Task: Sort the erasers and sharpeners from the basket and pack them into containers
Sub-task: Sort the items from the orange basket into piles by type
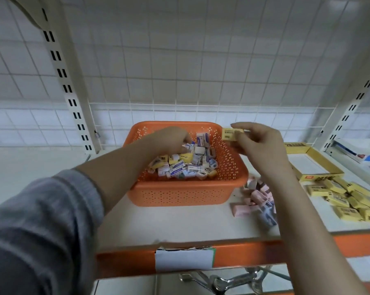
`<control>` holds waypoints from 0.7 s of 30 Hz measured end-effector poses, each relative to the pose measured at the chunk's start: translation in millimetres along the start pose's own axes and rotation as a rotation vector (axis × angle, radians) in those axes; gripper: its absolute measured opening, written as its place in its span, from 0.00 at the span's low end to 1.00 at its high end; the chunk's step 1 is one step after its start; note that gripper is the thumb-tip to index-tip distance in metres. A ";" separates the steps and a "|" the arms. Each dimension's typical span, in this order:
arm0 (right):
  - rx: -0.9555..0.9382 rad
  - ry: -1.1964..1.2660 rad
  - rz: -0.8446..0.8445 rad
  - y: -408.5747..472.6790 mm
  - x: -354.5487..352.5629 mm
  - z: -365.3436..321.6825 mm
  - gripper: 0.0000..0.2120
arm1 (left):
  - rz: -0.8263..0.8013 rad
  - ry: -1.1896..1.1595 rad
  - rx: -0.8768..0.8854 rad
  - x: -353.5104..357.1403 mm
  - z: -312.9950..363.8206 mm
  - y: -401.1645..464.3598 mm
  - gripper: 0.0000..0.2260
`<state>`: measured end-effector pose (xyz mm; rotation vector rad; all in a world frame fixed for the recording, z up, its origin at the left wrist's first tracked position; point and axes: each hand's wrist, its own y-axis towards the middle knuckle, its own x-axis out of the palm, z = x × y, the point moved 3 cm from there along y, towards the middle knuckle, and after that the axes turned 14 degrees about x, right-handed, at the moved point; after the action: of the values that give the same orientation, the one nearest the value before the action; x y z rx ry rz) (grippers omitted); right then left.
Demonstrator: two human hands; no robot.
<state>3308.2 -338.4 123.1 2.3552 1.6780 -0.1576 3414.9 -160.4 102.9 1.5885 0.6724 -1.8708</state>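
1. The yellow eraser [232, 134] is pinched in the right hand [258, 145], held in the air above the right rim of the orange basket [186, 188]. Its long axis runs roughly left to right, printed face toward the camera, free end pointing left.
2. The left hand [169, 139] is down inside the basket, fingers curled into the mixed erasers [184, 165]; whether its grip already pinches one, I cannot tell.
3. The step in hand looks like sorting: yellow pieces are being pulled out.
4. Next, judging by the layout, the held eraser should travel right, to the yellow pile [347, 201] or the open yellow box [311, 165] on the shelf [180, 222].
5. A pink pile [258, 199] lies between basket and yellow pile, partly behind the right forearm.
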 end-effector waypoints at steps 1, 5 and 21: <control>0.027 0.073 0.004 -11.3 -5.3 5.3 0.15 | -0.029 0.001 0.010 3.6 -1.8 6.5 0.19; 0.139 0.270 0.012 -37.3 -17.3 28.0 0.15 | -0.114 -0.006 0.011 15.3 -6.6 21.4 0.19; 0.049 0.318 0.373 -46.0 -57.0 33.3 0.14 | 0.537 -0.289 0.121 -35.2 70.6 -28.2 0.09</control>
<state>3247.7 -385.0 97.8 2.7952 1.3253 0.2593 3350.1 -186.5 149.1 1.3556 -0.0025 -1.6970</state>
